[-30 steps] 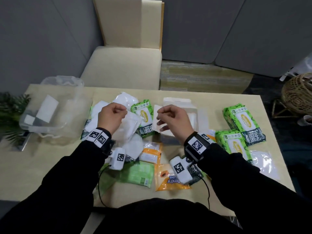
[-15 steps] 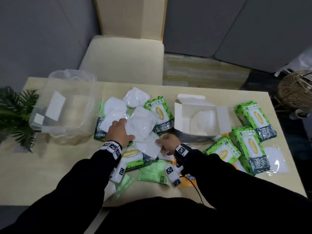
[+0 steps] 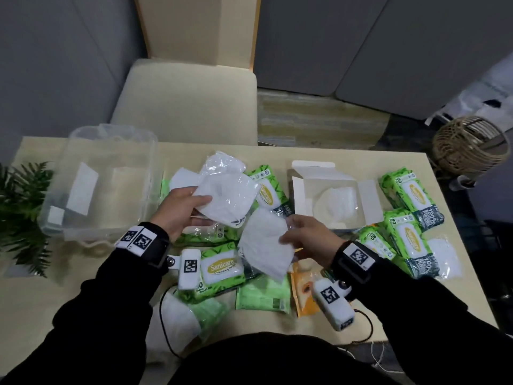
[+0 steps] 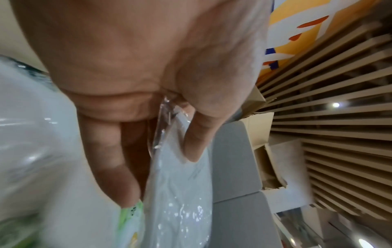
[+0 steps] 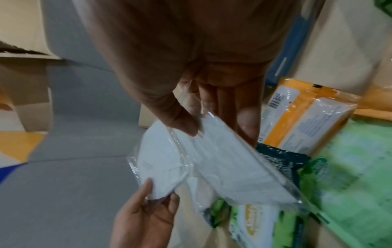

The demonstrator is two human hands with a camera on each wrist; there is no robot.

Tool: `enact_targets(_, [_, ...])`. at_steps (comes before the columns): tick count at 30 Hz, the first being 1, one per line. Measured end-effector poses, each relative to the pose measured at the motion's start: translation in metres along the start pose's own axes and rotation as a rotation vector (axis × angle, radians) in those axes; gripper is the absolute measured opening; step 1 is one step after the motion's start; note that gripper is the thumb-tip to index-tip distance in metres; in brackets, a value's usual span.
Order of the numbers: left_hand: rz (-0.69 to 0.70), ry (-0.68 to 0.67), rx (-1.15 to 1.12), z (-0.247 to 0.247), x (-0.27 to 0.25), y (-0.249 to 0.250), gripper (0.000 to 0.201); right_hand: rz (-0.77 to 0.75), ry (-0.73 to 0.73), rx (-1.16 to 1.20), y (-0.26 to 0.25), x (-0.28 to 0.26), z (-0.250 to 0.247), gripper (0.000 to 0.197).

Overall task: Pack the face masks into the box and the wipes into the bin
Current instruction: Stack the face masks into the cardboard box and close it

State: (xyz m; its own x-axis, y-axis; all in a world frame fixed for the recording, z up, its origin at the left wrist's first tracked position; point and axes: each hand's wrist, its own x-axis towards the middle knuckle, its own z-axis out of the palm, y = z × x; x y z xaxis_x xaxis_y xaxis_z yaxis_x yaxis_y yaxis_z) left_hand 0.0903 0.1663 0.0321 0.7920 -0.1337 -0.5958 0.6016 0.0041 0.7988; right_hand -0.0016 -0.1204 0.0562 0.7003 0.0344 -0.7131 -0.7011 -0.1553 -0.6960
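1. Slippage is the main risk: the left hand (image 3: 180, 209) pinches one wrapped face mask (image 3: 226, 200) by its edge, thumb on top, and the right hand (image 3: 308, 240) grips a second wrapped mask (image 3: 263, 245) the same way. The slick film could slide out of either pinch on the way across.
2. Snagging is another: the lifted masks hang just above green wipes packs (image 3: 222, 269) and further masks on the desk (image 3: 69, 273), so a dragged corner could pull a neighbour along or mix the sorts.
3. The white box (image 3: 369, 201) stands open to the right of the pile, with one wrapped mask lying inside; its raised flaps could catch an incoming mask.
4. The clear bin (image 3: 111, 232) stands at the left, with no wipes in it; only pale labels show on its walls.
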Motion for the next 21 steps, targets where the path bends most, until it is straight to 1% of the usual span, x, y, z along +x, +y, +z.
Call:
enact_targets(3, [0.104,-0.001,0.018,-0.001,0.002,0.009,0.04,-0.061,0.035,0.092,-0.015,-0.013,-0.013,0.022])
enact_targets(5, [0.181,-0.015,0.061,-0.002,0.003,0.013,0.041,-0.085,0.042,0.135,-0.019,-0.018,-0.022,0.023])
enact_targets(9, [0.205,-0.036,0.076,0.004,-0.001,0.017,0.035,-0.087,0.046,0.178,-0.018,-0.024,-0.038,0.022])
enact_targets(11, [0.211,-0.057,0.097,0.01,-0.006,0.02,0.036,-0.086,0.06,0.197,-0.014,-0.025,-0.044,0.022])
enact_targets(15, [0.205,-0.192,0.152,0.031,-0.02,0.027,0.046,-0.087,0.038,0.286,-0.007,-0.026,-0.052,0.02])
enact_targets(16, [0.21,-0.213,0.174,0.04,-0.022,0.029,0.043,-0.088,0.024,0.309,-0.006,-0.026,-0.053,0.019])
enact_targets(19, [0.231,-0.213,0.234,0.072,-0.024,0.026,0.023,-0.109,-0.001,0.34,-0.007,-0.027,-0.053,0.017])
enact_targets(21, [0.24,-0.226,0.26,0.091,-0.024,0.02,0.023,-0.132,-0.018,0.337,-0.008,-0.028,-0.052,0.018])
